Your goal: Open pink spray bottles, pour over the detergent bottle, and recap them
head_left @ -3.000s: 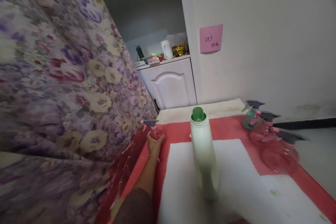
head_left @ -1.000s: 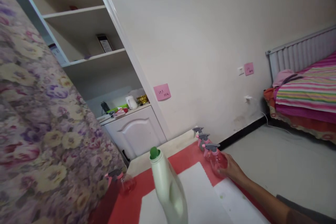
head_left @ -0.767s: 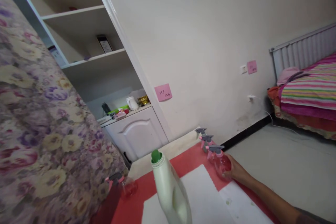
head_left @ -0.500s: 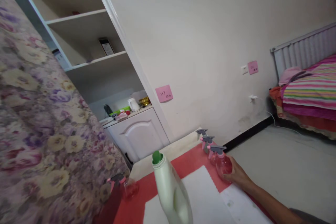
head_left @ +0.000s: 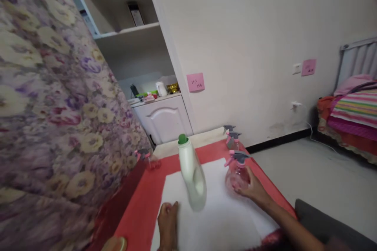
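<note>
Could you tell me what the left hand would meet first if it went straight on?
Most likely the white bottle, standing just ahead and slightly right of the left hand on the white mat, though depth is unclear.

Left hand (head_left: 167, 219): wrist cut off by the bottom edge; curled fingers, grip unclear.
Right hand (head_left: 251, 189): palm hidden behind the pink sprayer (head_left: 237, 172) it wraps.
White bottle (head_left: 191, 172): base blurred.
Note (head_left: 195, 82): writing too small to read.
Far sprayers (head_left: 232, 139): overlapping, bodies partly hidden.
Counter (head_left: 156, 98): items on top too small to tell.
Bed (head_left: 350, 121): cut off by the right edge.
Round thing (head_left: 114, 244): cut off at the bottom, unidentifiable.
</note>
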### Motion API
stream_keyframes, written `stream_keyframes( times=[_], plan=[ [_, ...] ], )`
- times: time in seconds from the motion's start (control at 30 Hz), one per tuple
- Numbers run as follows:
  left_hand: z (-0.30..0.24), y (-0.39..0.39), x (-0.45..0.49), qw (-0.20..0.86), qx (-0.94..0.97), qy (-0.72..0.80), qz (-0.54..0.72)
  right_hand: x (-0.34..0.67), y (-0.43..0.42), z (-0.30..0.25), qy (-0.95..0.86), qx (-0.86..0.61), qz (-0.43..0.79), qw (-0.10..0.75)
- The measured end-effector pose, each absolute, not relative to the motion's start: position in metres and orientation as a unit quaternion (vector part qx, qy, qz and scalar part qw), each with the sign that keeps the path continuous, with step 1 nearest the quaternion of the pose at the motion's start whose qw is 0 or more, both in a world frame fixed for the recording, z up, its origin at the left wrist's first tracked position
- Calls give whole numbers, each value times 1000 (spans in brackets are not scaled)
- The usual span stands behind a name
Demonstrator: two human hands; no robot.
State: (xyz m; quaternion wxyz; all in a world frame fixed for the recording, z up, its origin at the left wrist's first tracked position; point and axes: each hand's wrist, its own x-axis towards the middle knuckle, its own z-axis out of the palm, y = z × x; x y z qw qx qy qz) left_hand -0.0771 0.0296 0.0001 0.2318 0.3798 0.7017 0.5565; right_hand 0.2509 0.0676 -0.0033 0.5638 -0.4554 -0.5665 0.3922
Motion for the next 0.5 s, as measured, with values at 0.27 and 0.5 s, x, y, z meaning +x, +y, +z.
stream_keyframes(
  times=[0.27,0.5],
  plan=[
    [-9,-37,-30,412,437,633,489,187,2,-7,-649,-385,466,463],
    [-2,-43,-4,351,540,594,482,170,-5,-25,-648,-451,420,447]
  ],
)
